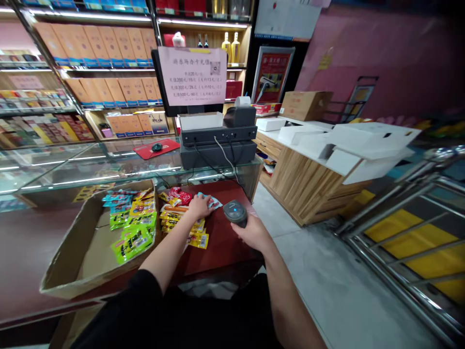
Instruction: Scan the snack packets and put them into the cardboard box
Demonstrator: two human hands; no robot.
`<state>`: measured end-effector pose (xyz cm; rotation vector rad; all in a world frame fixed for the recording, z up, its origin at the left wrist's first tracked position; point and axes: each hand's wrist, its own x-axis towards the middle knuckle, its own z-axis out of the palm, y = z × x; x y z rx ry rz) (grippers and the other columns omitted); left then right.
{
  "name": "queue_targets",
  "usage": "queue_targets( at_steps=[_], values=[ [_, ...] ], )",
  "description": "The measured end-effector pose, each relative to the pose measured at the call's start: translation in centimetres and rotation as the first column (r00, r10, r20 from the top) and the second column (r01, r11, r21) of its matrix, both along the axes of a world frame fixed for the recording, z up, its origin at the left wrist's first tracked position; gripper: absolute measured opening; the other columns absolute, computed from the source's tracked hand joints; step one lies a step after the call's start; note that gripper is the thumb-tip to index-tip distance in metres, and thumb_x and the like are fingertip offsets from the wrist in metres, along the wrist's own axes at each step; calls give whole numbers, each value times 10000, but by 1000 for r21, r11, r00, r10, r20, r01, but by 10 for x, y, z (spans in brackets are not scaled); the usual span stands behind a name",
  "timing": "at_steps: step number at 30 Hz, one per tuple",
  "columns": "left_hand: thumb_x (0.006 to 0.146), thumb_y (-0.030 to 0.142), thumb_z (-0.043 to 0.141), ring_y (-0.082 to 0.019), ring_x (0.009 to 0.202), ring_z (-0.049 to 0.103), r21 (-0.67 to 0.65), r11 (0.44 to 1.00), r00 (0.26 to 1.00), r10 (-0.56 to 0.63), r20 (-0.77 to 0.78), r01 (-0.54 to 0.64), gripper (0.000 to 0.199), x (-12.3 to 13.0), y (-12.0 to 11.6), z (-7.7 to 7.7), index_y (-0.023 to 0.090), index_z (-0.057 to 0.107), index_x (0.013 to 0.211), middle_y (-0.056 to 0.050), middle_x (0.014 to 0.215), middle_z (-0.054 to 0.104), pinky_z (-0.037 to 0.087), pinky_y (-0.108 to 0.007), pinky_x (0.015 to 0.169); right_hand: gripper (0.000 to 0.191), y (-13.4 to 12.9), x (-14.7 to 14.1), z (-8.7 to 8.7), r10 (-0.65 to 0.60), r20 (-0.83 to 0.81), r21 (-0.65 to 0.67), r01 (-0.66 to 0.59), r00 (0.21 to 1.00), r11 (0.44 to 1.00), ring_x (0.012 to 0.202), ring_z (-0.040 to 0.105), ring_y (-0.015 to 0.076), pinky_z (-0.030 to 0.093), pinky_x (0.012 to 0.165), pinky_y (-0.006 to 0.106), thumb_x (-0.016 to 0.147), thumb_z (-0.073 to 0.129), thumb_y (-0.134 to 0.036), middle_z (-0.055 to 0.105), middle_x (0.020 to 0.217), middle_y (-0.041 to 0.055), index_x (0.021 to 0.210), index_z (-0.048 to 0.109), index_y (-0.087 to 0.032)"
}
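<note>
In my right hand is a dark grey handheld barcode scanner with a small blue light on top; my fingers wrap its handle. My left hand reaches over the dark red tabletop, its fingers closed on a small blue-and-white snack packet. Beneath and beside that wrist lie several yellow snack packets, and a red packet sits just beyond them. Left of these, an open cardboard box holds green packets, yellow packets and blue packets.
A glass counter carries a mouse, a screen with a paper sign, and a receipt printer. Cables hang towards the tabletop. To the right stand a wooden cabinet and a metal railing.
</note>
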<state>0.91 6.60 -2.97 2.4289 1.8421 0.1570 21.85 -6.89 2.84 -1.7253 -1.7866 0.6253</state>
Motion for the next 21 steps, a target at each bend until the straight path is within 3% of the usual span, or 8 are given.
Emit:
queue_targets(
  at_steps=[3, 5, 9, 12, 14, 16, 18, 21],
  values=[
    [862, 362, 589, -277, 1213, 529, 21, 996, 980, -87, 180, 84, 511, -7, -14, -5, 150, 562, 1327, -163, 1305, 573, 394, -362, 1040, 208, -4, -4, -2, 13, -6, -26, -13, 1000, 1000, 750, 720, 230, 499, 636, 260, 799, 639, -339, 734, 708, 70, 923, 706, -186],
    [864, 263, 562, -239, 1126, 584, 30, 998, 951, -62, 304, 56, 378, -12, -20, -3, 142, 633, 1216, -138, 1193, 643, 421, -319, 1000, 202, -6, -8, -2, 15, -8, -33, -16, 1000, 999, 751, 723, 238, 500, 636, 264, 797, 646, -342, 733, 701, 81, 899, 707, -179],
    [930, 253, 449, -234, 1045, 630, 79, 980, 857, 120, 502, -184, 307, -12, -34, 11, 182, 673, 1128, -110, 1088, 704, 439, -322, 959, 203, -8, -15, 0, 42, -21, -17, -42, 999, 999, 751, 729, 246, 503, 635, 269, 794, 646, -338, 734, 700, 84, 913, 704, -184],
    [975, 296, 386, -216, 1063, 634, 180, 935, 711, 98, 696, -305, 337, -1, -52, 18, 196, 620, 1196, -102, 1146, 696, 442, -299, 949, 231, -7, -18, 1, 32, -1, -25, -32, 999, 999, 736, 728, 251, 502, 625, 278, 791, 642, -349, 731, 691, 83, 937, 699, -179],
    [968, 331, 422, -212, 1010, 658, 133, 934, 611, 105, 785, -331, 332, 9, -64, 16, 187, 576, 1225, -105, 1116, 704, 466, -295, 907, 248, -7, -17, 1, 27, 18, -33, -26, 999, 999, 731, 725, 252, 499, 621, 284, 792, 636, -363, 730, 690, 81, 944, 699, -176],
    [929, 321, 506, -234, 988, 669, 31, 932, 558, 189, 808, -361, 356, 16, -73, 11, 159, 536, 1245, -132, 1095, 703, 478, -317, 887, 255, -6, -15, 1, 36, 23, -28, -36, 999, 999, 730, 723, 244, 497, 624, 282, 797, 626, -364, 730, 687, 71, 956, 698, -178],
    [878, 265, 571, -261, 1001, 666, -57, 925, 550, 273, 789, -376, 391, 19, -76, 6, 133, 523, 1243, -160, 1093, 696, 479, -349, 894, 253, -6, -14, 0, 50, 22, -20, -49, 999, 999, 722, 720, 234, 495, 624, 275, 800, 620, -358, 728, 678, 64, 957, 698, -175],
    [822, 200, 605, -258, 980, 664, -107, 938, 566, 286, 773, -329, 330, 17, -74, 2, 131, 591, 1145, -141, 1036, 705, 480, -362, 905, 252, -7, -14, -1, 49, 42, -50, -47, 998, 998, 692, 715, 230, 490, 614, 275, 798, 621, -370, 728, 670, 70, 927, 706, -171]
  ],
)
